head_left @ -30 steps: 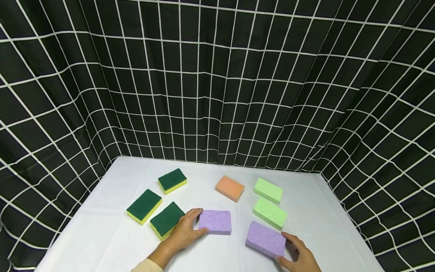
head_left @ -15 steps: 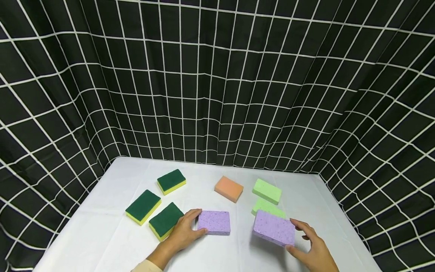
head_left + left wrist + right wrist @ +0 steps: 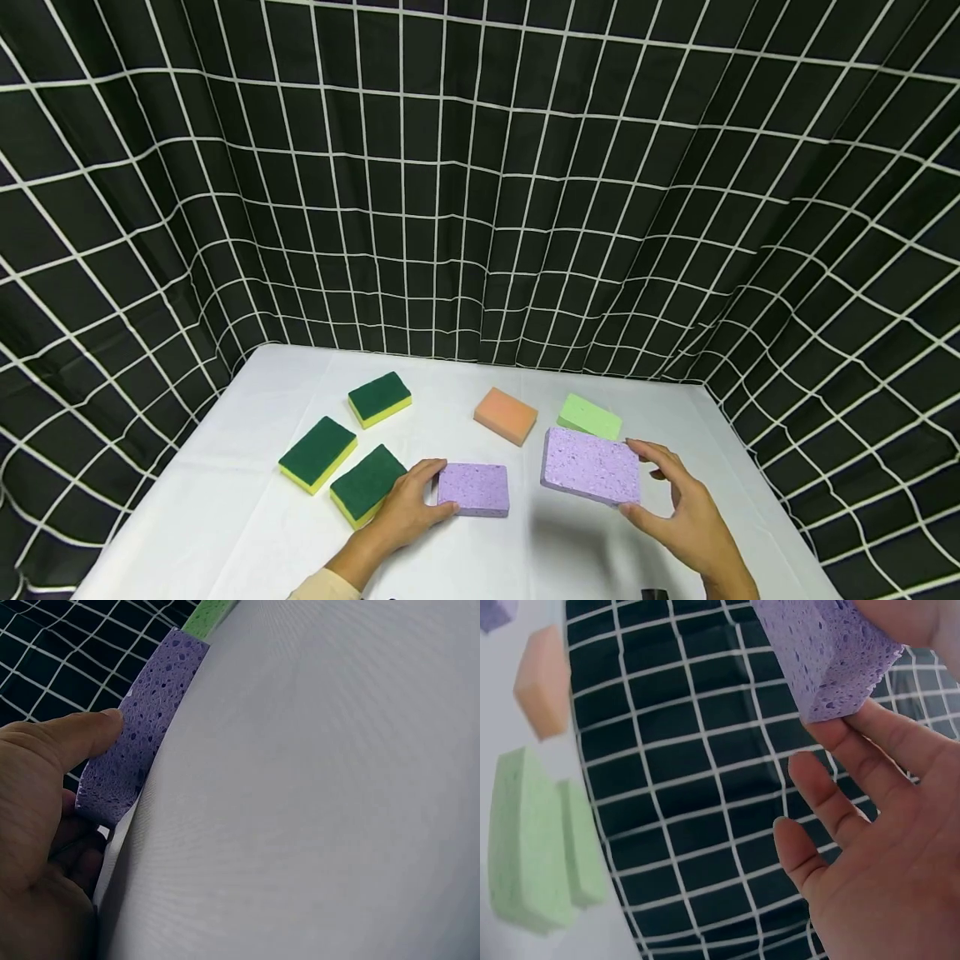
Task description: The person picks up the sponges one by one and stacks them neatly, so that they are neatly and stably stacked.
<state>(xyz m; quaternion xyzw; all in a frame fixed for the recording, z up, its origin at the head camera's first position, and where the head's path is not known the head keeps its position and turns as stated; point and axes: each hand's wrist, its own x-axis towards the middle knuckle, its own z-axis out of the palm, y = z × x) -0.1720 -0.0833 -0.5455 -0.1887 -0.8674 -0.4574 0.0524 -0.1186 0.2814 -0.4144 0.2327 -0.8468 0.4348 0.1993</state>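
My left hand pinches the left end of a purple sponge lying flat on the white table, thumb on the near side. In the left wrist view the thumb presses against this pored sponge. A second purple sponge is up in the air, its broad face tilted towards me and its shadow on the cloth below. My right hand grips it by the right end, between thumb and fingers. The right wrist view shows this sponge's corner, with two fingers held away from it.
Three green-and-yellow scouring sponges lie at the left. An orange sponge is at the back middle. Behind the raised sponge is a light green sponge; the nearer green one is hidden from the head view. Black gridded curtains surround the table.
The right hand has lifted its purple sponge off the table and carried it up and away from me, over the nearer green sponge in this view. My left hand stays in place.
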